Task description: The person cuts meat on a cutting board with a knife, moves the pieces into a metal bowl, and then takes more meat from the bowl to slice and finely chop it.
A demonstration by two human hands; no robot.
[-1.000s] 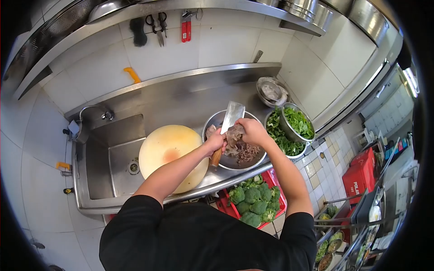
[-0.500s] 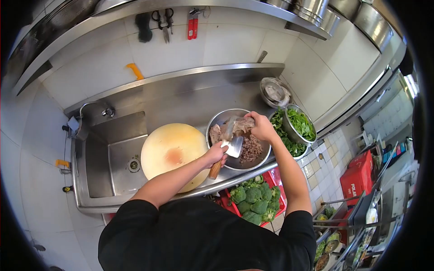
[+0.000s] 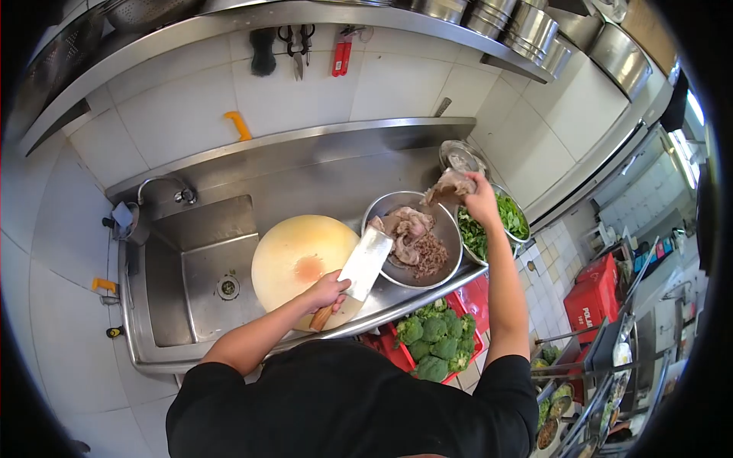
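My left hand (image 3: 327,293) is closed round the wooden-handled cleaver (image 3: 366,261), whose broad blade slants over the right edge of the round cutting board (image 3: 286,248). A pinkish patch marks the board's middle. In my right hand (image 3: 480,200) hangs a piece of meat (image 3: 450,187), raised above the far right side of the metal bowl (image 3: 376,210). Larger meat pieces (image 3: 408,227) and a heap of chopped meat (image 3: 430,256) lie inside that bowl. The cleaver's tip covers part of the bowl's left rim.
A sink basin (image 3: 217,263) is on the left. Bowls of leafy greens (image 3: 510,215) and a stack of smaller bowls (image 3: 460,155) stand at the right. Below the counter edge sits a red crate (image 3: 477,299) with broccoli (image 3: 435,340). Scissors (image 3: 297,53) hang on the wall.
My right hand has lifted a piece of meat up and out of the bowl, towards the back right. My left hand has drawn the cleaver left, from over the bowl to the board's edge.
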